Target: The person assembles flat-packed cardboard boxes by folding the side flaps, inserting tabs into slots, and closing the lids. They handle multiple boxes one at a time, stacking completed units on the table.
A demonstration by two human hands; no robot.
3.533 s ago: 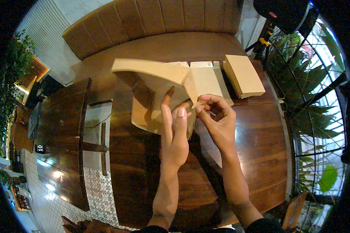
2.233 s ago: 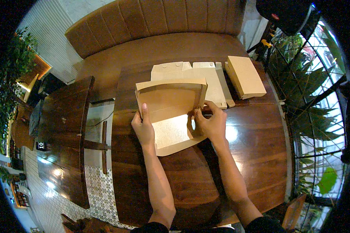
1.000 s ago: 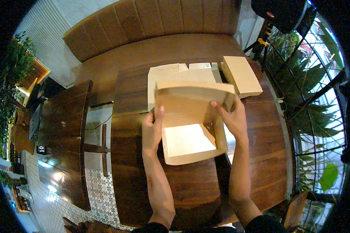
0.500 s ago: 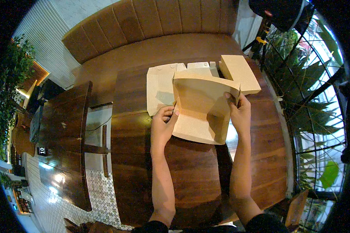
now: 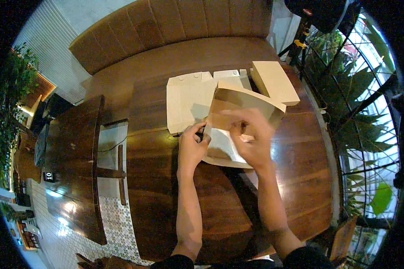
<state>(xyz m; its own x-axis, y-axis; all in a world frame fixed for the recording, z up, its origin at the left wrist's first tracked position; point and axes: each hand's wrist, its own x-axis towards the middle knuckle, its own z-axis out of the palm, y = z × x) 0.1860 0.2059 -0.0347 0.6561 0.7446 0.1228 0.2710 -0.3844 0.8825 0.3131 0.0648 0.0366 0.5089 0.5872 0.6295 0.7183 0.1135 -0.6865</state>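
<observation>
A brown cardboard box [image 5: 256, 99], partly folded, is tilted open toward me over the dark wooden table, its back wall raised. My left hand [image 5: 194, 145] grips its left side at the corner, thumb and fingers closed on the card. Across the inside of the box reaches my right hand [image 5: 253, 139], bent at the wrist. Motion smears its fingers, so I cannot tell whether they pinch anything. The hand hides part of the box's floor and right side.
Behind the box lie flat cardboard blanks [image 5: 182, 92] with slotted flaps. A formed cardboard box [image 5: 276, 83] sits at the far right of the table [image 5: 300, 179]. Beyond is a brown padded bench [image 5: 175, 27]. Metal grille and leafy plants [image 5: 359, 85] line the right.
My right hand has let go of the box's right edge and swung left over its inside. The box has turned and tipped slightly rightward. My left hand keeps its hold.
</observation>
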